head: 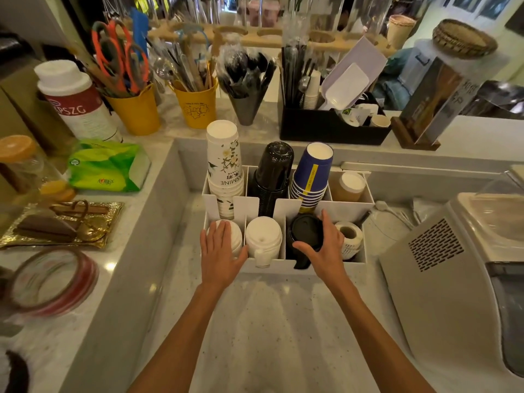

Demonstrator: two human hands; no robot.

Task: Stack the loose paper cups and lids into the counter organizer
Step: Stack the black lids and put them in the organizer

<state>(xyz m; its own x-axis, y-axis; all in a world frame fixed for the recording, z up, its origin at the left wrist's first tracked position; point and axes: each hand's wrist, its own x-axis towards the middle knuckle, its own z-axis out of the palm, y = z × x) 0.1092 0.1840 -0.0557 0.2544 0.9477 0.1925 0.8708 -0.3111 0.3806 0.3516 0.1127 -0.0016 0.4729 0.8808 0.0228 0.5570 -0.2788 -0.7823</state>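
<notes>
Resting flat with fingers spread, the left hand (219, 251) is lying on the white lids (236, 236) in the front-left compartment of the white organizer (252, 207). Beside it, a second white lid stack (263, 236) is sitting untouched. The right hand (323, 245) is closing thumb and fingers around the black lid stack (304, 229) in the next compartment. These lids are probably light, thin and easily deformed; gripping at the rim, gently, is advisable.

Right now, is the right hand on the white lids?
No, the right hand grips the black lids; the left hand rests on white lids.
</notes>
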